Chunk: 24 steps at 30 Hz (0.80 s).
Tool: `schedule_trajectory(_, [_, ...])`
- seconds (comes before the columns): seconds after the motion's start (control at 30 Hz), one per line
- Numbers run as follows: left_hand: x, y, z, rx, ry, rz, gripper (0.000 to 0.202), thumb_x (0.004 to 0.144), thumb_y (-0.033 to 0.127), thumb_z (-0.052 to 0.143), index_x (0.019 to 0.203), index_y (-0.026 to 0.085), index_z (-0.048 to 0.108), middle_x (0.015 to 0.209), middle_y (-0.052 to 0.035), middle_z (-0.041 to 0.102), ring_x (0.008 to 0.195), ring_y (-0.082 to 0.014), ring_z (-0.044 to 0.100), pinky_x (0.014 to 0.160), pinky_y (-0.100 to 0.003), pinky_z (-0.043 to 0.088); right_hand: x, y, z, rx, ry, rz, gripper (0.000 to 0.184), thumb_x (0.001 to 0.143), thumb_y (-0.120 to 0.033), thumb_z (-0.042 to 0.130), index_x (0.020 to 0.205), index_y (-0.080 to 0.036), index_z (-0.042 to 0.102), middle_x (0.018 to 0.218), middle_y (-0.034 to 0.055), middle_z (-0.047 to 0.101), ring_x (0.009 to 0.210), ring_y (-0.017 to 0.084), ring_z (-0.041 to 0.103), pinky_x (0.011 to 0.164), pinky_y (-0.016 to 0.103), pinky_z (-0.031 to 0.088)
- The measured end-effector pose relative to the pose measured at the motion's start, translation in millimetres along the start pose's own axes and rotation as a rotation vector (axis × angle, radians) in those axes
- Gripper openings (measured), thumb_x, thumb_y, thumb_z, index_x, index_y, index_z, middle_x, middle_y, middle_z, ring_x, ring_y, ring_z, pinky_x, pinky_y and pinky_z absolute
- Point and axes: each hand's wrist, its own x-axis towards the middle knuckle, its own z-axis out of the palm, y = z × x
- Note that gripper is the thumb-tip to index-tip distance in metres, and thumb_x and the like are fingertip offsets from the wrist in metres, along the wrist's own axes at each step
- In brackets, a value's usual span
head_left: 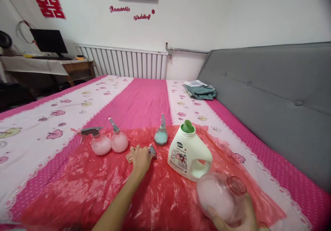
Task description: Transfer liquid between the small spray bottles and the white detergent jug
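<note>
My left hand [141, 158] is closed over a grey spray trigger head [152, 150] low over a red plastic sheet [88, 193]; my fingers hide its middle. In my right hand [239, 220] is a round, clear pink bottle [216, 194] with its mouth uncovered, tilted to the right, a pale foamy content inside. Between my hands stands a pale green detergent jug [190, 151] with a green spout. Beyond my left hand, a small spray bottle [161, 137] holds bluish liquid. Left of it are two round pink spray bottles, one [119, 142] upright beside another [100, 144].
The sheet lies on a bed with a pink patterned cover [150, 96]. Folded clothes [200, 90] rest near the grey headboard [266, 76] at the right. A radiator [126, 62] lines the far wall, and a desk with a monitor [49, 41] stands at the far left.
</note>
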Motion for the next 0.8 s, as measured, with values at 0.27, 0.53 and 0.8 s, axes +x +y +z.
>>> schedule_trajectory(0.27, [-10.7,48.8,-37.5,-0.496,0.09,0.358,0.052,0.096,0.043,0.066,0.141,0.021,0.052,0.134,-0.012,0.064,0.116,-0.0264,0.061,0.099,-0.037,0.048,75.7,-28.7,-19.7,0.013,-0.01,-0.176,0.082,0.053,-0.049,0.091,0.125,-0.023,0.061,0.128,0.0154,0.066,0.118,0.042,0.064,0.095,0.056,0.056])
schedule_trajectory(0.53, [39.2,99.2,-28.5,-1.15,-0.209,0.618,0.11,0.066,0.054,0.095,0.154,0.019,0.039,0.156,-0.0202,0.045,0.147,-0.0401,0.041,0.121,-0.051,0.034,160.9,-57.0,2.0,-0.228,-0.151,-0.412,0.079,0.067,-0.051,0.082,0.136,-0.022,0.054,0.13,0.0149,0.065,0.119,0.036,0.065,0.1,0.054,0.053])
schedule_trajectory(0.8, [38.9,107.3,-20.9,-1.194,-0.237,0.686,0.085,0.08,0.058,0.085,0.148,0.019,0.053,0.14,-0.016,0.063,0.129,-0.036,0.06,0.112,-0.047,0.047,189.9,-61.8,18.0,-0.444,-0.224,-0.639,0.069,0.07,-0.038,0.081,0.135,-0.028,0.061,0.116,0.0078,0.06,0.106,0.032,0.067,0.094,0.048,0.057])
